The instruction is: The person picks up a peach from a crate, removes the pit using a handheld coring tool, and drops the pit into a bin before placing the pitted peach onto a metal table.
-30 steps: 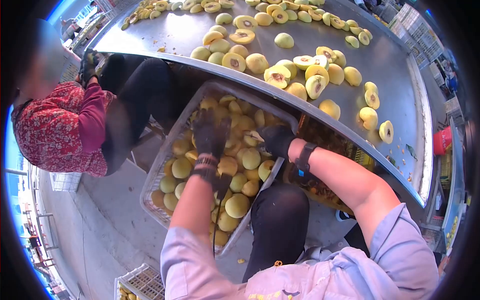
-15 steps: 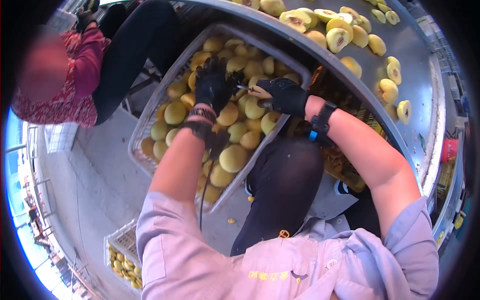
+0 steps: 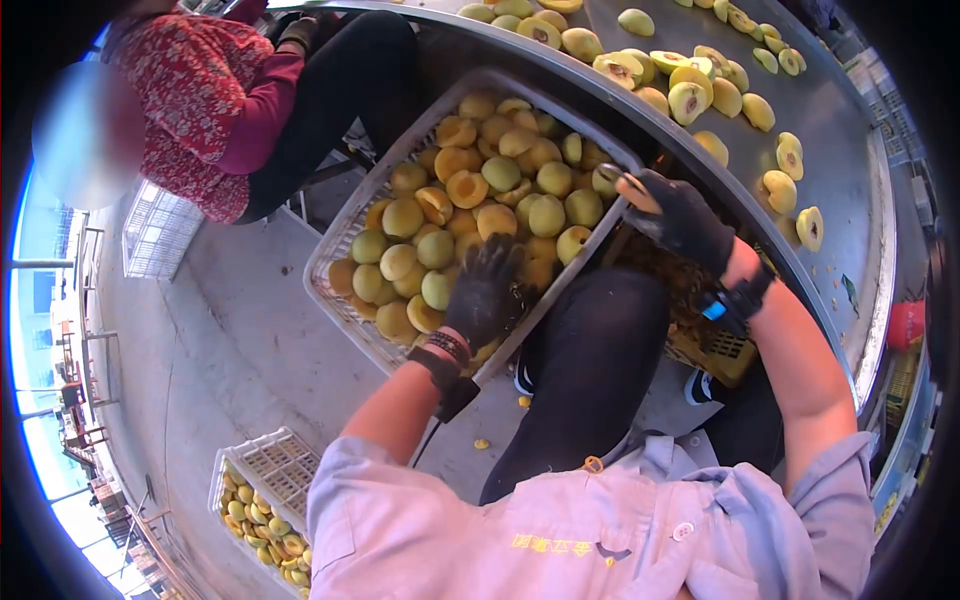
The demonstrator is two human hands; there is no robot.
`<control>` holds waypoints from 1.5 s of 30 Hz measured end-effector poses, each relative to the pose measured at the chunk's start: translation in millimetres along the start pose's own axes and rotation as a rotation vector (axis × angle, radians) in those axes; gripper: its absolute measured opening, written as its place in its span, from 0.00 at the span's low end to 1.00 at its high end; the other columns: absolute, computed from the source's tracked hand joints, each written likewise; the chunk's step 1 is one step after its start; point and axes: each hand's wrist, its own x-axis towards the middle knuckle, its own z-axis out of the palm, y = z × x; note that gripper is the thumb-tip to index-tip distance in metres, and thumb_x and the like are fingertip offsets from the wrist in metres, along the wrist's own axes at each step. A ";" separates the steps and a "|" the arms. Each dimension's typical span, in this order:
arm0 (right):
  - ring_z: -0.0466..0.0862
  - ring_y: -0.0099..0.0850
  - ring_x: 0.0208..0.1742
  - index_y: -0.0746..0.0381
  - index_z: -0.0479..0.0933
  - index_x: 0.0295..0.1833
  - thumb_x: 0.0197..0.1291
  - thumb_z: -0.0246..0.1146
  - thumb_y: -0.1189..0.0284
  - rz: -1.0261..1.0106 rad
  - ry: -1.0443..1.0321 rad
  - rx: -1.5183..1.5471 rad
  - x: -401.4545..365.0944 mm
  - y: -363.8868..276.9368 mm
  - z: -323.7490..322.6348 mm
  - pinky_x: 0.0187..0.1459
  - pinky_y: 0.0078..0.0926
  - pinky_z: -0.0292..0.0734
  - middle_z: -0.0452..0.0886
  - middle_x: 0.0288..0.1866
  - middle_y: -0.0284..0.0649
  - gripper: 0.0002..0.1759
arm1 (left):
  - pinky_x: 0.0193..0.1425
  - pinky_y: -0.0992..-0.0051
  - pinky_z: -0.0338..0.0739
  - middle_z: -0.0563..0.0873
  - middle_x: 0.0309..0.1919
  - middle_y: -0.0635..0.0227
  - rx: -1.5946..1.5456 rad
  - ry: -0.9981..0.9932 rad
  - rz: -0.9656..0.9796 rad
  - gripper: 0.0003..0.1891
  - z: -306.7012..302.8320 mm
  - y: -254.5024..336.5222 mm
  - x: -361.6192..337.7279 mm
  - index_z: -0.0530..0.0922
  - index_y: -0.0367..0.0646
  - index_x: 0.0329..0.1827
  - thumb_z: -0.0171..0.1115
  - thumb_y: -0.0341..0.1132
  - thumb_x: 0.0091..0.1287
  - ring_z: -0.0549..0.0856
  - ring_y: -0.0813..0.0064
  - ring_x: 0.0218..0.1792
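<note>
Reaching into crate (image 3: 345, 225) with left hand (image 3: 485, 290), gloved fingers draped over whole peaches (image 3: 500, 175) at near end; cannot tell whether gripping one. Right hand (image 3: 680, 215) apart, curled at crate's right rim, contents unclear. Judging part done: halved peaches (image 3: 690, 95) strewn on desk (image 3: 835, 140). Crate nearly full, so bulk left

Head camera, steeply down, close above crate (image 3: 352, 222); rim likely distorted.
</note>
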 end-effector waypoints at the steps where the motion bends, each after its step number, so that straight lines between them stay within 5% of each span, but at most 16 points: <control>1: 0.81 0.50 0.43 0.61 0.72 0.52 0.53 0.66 0.69 0.025 -0.003 0.008 -7.8 -4.6 -6.0 0.42 0.36 0.74 0.80 0.40 0.52 0.21 | 0.73 0.53 0.49 0.62 0.68 0.55 -0.013 -0.001 -0.024 0.30 4.8 -1.0 -1.8 0.64 0.44 0.66 0.58 0.46 0.63 0.58 0.54 0.71; 15: 0.80 0.39 0.34 0.62 0.73 0.50 0.52 0.68 0.75 0.174 0.268 -0.079 -88.4 -85.1 -51.7 0.39 0.31 0.74 0.80 0.35 0.46 0.19 | 0.71 0.54 0.51 0.65 0.65 0.53 0.116 0.011 -0.054 0.26 7.6 -1.6 -8.7 0.67 0.43 0.63 0.55 0.44 0.63 0.59 0.56 0.70; 18: 0.81 0.43 0.36 0.62 0.73 0.50 0.52 0.67 0.75 0.231 0.270 -0.058 -91.2 -84.2 -55.4 0.40 0.31 0.74 0.80 0.36 0.47 0.18 | 0.70 0.56 0.54 0.70 0.61 0.47 0.091 0.473 -0.334 0.28 -13.5 -35.4 0.9 0.68 0.39 0.63 0.58 0.45 0.62 0.64 0.50 0.65; 23: 0.81 0.44 0.39 0.63 0.73 0.49 0.52 0.67 0.75 0.204 0.265 -0.100 -89.4 -74.8 -57.6 0.41 0.32 0.75 0.81 0.37 0.47 0.18 | 0.74 0.56 0.44 0.52 0.72 0.48 0.282 0.235 -0.608 0.39 -3.9 -74.3 -4.3 0.54 0.41 0.72 0.52 0.56 0.64 0.52 0.53 0.73; 26: 0.81 0.44 0.40 0.63 0.73 0.48 0.52 0.67 0.74 0.234 0.310 -0.126 -95.5 -72.1 -70.0 0.42 0.33 0.75 0.81 0.39 0.47 0.17 | 0.74 0.56 0.44 0.52 0.72 0.49 0.310 0.221 -0.598 0.39 -4.6 -73.7 -0.6 0.54 0.41 0.72 0.52 0.56 0.64 0.51 0.53 0.73; 31: 0.81 0.45 0.41 0.62 0.73 0.49 0.51 0.68 0.74 0.256 0.319 -0.160 -126.3 -60.1 -88.1 0.43 0.33 0.76 0.80 0.41 0.45 0.19 | 0.74 0.56 0.46 0.62 0.69 0.51 0.269 0.106 -0.752 0.31 -37.3 -59.9 34.8 0.68 0.40 0.64 0.52 0.53 0.65 0.54 0.53 0.72; 34: 0.81 0.44 0.41 0.61 0.72 0.49 0.50 0.68 0.75 0.253 0.250 -0.123 -142.8 -52.6 -83.0 0.42 0.32 0.77 0.80 0.40 0.44 0.20 | 0.74 0.58 0.47 0.61 0.70 0.52 0.271 0.370 -0.404 0.28 -2.3 -96.2 77.2 0.69 0.40 0.63 0.51 0.52 0.66 0.55 0.54 0.72; 38: 0.82 0.43 0.40 0.61 0.72 0.50 0.51 0.68 0.75 0.326 0.188 0.039 -144.2 -61.0 -74.2 0.41 0.32 0.77 0.80 0.41 0.45 0.19 | 0.75 0.61 0.47 0.62 0.69 0.52 0.293 0.416 -0.314 0.32 19.4 -108.7 144.0 0.65 0.36 0.65 0.48 0.53 0.67 0.57 0.55 0.71; 42: 0.82 0.43 0.36 0.60 0.72 0.49 0.51 0.68 0.74 0.320 0.207 0.064 -143.0 -43.9 -49.5 0.37 0.32 0.77 0.80 0.39 0.44 0.19 | 0.75 0.60 0.45 0.61 0.69 0.52 0.409 0.148 -0.482 0.36 21.3 -106.0 163.0 0.56 0.38 0.71 0.42 0.57 0.68 0.57 0.55 0.71; 45: 0.83 0.43 0.34 0.59 0.72 0.50 0.51 0.69 0.72 0.358 0.227 0.040 -142.0 -26.1 -34.3 0.34 0.33 0.77 0.81 0.38 0.43 0.20 | 0.73 0.56 0.51 0.64 0.68 0.52 0.406 0.140 -0.403 0.30 25.1 -113.4 161.5 0.65 0.40 0.66 0.46 0.52 0.67 0.61 0.54 0.70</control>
